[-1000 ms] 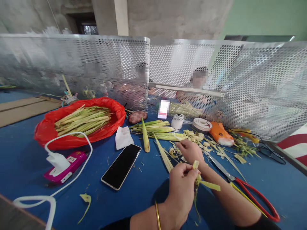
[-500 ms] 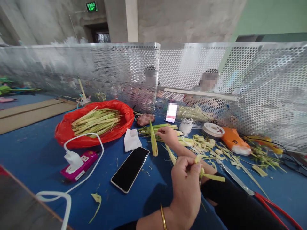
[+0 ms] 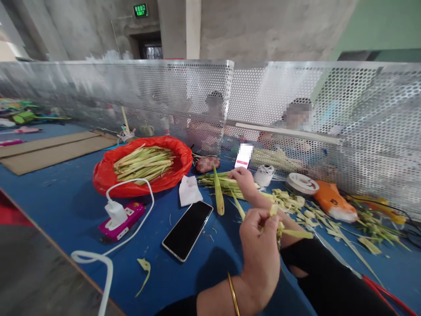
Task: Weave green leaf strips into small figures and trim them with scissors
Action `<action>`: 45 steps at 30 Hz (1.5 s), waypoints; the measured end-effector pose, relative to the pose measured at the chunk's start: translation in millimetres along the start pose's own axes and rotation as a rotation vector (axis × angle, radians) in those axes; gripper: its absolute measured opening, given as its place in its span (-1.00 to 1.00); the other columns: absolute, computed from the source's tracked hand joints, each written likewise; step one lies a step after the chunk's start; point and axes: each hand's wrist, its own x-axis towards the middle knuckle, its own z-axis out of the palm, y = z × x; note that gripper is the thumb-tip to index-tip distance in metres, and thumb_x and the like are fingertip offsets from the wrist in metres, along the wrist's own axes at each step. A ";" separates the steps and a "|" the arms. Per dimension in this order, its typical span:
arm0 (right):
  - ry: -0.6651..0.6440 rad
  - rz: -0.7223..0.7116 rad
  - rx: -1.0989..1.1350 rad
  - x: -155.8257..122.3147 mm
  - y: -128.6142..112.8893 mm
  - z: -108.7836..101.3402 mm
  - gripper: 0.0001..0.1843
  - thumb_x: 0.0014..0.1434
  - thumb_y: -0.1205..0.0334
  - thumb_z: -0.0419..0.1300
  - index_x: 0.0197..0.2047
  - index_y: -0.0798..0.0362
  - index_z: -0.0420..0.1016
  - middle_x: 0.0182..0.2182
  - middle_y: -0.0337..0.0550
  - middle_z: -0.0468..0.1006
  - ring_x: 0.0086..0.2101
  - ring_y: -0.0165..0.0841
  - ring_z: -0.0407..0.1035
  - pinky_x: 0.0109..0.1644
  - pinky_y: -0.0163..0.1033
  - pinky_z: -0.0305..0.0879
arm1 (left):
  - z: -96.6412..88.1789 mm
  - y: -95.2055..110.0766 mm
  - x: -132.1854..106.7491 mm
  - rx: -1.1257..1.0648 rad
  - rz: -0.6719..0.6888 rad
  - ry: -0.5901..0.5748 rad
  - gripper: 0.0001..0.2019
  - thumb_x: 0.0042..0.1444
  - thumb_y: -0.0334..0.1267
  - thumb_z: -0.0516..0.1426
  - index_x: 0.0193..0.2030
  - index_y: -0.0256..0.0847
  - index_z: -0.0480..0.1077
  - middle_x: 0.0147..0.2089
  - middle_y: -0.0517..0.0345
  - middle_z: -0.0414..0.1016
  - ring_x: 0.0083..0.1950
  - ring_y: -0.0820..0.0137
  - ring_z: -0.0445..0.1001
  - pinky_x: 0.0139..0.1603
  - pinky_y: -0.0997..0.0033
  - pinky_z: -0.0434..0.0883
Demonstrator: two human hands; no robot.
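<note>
- On the wall, far beyond and left of the right hand, a green lit sign (image 3: 140, 10) reads "EXIT", with Chinese characters above.
- Beyond the right hand, a phone with a lit white screen (image 3: 243, 157) leans upright, a red bar on its display.
- Left of the hands, a crumpled red plastic bag (image 3: 110, 181), rim spread wide, holds a heap of pale green leaf strips (image 3: 144, 163).
- Right of the right hand, an orange soft packet (image 3: 332, 199) with a dark mark shows white at its near end.
- The left hand (image 3: 261, 245) pinches a folded yellow-green leaf piece (image 3: 280, 229) between thumb and curled fingers; one strip sticks out rightward.
- The right hand (image 3: 244, 181), fingertips close together, is at the green leaf bundle (image 3: 220, 184); whether it grips anything thin I can't make out.
- Just left of the right hand lies a single pointed yellow-green leaf (image 3: 218, 197); nearer the left hand, a black-screened phone (image 3: 187, 231) touches white paper (image 3: 190, 191).
- Right of the right hand are a white string ball (image 3: 264, 176), a white tape roll (image 3: 302, 189) and leaf scraps (image 3: 289, 199).
- The left hand blocks part of the right forearm; red-handled metal scissors (image 3: 371, 284) lie partly behind the right sleeve.
- A perforated metal screen (image 3: 256, 101) stands beyond both hands, people behind it.
</note>
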 end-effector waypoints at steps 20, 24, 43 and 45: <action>0.153 0.037 0.400 -175.5 -9.8 -182.1 -0.66 0.01 0.01 0.36 -0.21 0.04 0.52 -0.48 -0.22 0.55 -0.38 -0.35 0.40 -0.17 -0.22 0.28 | -11.6 11.7 22.9 0.122 -0.173 -0.330 -0.76 -0.13 -0.12 0.30 -0.40 -0.26 0.54 -0.35 0.12 0.50 -0.33 0.45 0.39 -0.32 0.50 0.26; 0.151 0.081 0.430 -200.8 -5.7 -183.1 -0.66 0.03 0.00 0.35 -0.21 0.05 0.52 -0.44 -0.19 0.57 -0.36 -0.33 0.41 -0.18 -0.21 0.27 | -8.3 6.1 20.1 0.223 -0.266 -0.605 -0.74 -0.11 -0.09 0.31 -0.39 -0.27 0.54 -0.30 0.03 0.53 -0.26 0.36 0.46 -0.25 0.44 0.30; 0.106 0.042 0.396 -204.5 14.0 -189.2 -0.71 0.04 0.04 0.26 -0.24 0.06 0.48 -0.51 -0.21 0.57 -0.43 -0.34 0.44 -0.25 -0.22 0.32 | 5.3 -10.1 7.9 0.270 -0.383 -0.531 -0.71 -0.20 -0.15 0.39 -0.42 -0.33 0.51 -0.34 0.00 0.57 -0.37 0.40 0.50 -0.29 0.44 0.39; 0.098 0.032 0.330 -203.4 17.3 -193.3 -0.74 0.05 0.08 0.24 -0.23 0.05 0.46 -0.49 -0.21 0.58 -0.41 -0.32 0.47 -0.22 -0.20 0.33 | 0.5 -4.9 4.4 0.264 -0.406 -0.518 -0.72 -0.20 -0.17 0.39 -0.43 -0.34 0.51 -0.38 0.03 0.55 -0.40 0.41 0.49 -0.32 0.44 0.41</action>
